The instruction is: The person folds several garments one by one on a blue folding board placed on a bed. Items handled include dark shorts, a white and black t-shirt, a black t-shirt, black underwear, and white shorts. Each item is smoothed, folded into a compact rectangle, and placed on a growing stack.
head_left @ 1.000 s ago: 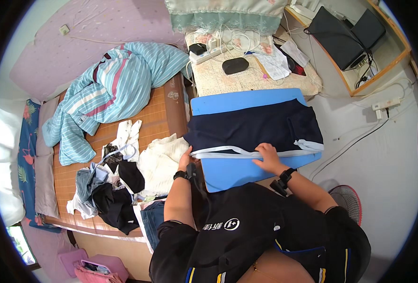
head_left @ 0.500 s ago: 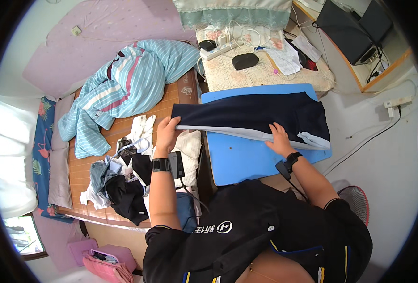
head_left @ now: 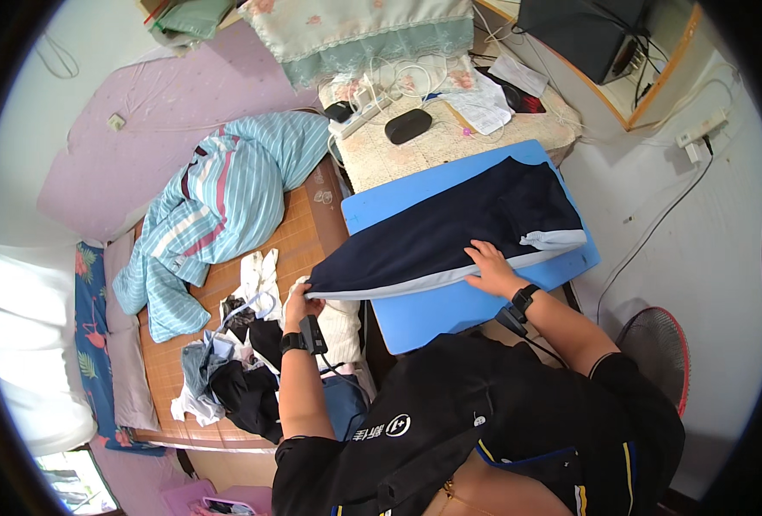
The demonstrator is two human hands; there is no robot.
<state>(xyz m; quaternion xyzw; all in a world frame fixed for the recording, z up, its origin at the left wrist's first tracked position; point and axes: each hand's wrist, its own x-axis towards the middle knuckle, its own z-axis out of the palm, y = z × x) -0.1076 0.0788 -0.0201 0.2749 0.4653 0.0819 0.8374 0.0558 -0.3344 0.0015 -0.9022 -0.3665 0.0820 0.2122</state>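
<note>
- At far left, a heap of mixed white, black and denim-blue clothes lies on a brown slatted bed mat.
- The person's left hand has its thumb and fingers closed on the left end of a long navy cloth garment with a pale grey edge, beyond the board's left side.
- The garment lies slantwise over a smooth, light-blue flat board; it looks mostly flat, narrowing leftward, with bunched pale fabric at its right end.
- The right hand rests, fingers spread, on the near edge, clasping nothing.
- The step in hand seems to be straightening the garment; the next move probably calls for even tension along that edge.
</note>
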